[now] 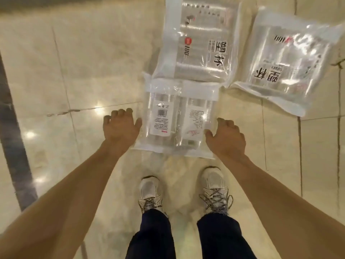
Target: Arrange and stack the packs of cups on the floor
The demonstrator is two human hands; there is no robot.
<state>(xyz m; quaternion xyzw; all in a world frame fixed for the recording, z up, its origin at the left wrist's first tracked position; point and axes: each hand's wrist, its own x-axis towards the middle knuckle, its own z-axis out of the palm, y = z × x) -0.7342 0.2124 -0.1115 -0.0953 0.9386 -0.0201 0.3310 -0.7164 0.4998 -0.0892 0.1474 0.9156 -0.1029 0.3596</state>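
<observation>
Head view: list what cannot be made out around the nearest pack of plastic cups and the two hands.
- Nearest pack: small label print, too blurred to read.
- Left hand and right hand: fingertips curl out of sight; contact with the pack is unclear.
- Far pack: top cut off by the frame edge.
- Right pack: glare hides the contents.

Bare forearms, no sleeves. Dark navy trousers. White laced trainers, grey laces, scuffed toes.

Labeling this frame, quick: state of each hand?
Left hand: open, thumb at the near pack's left edge, gripping nothing.
Right hand: open, beside that pack's right edge, holding nothing.
</observation>
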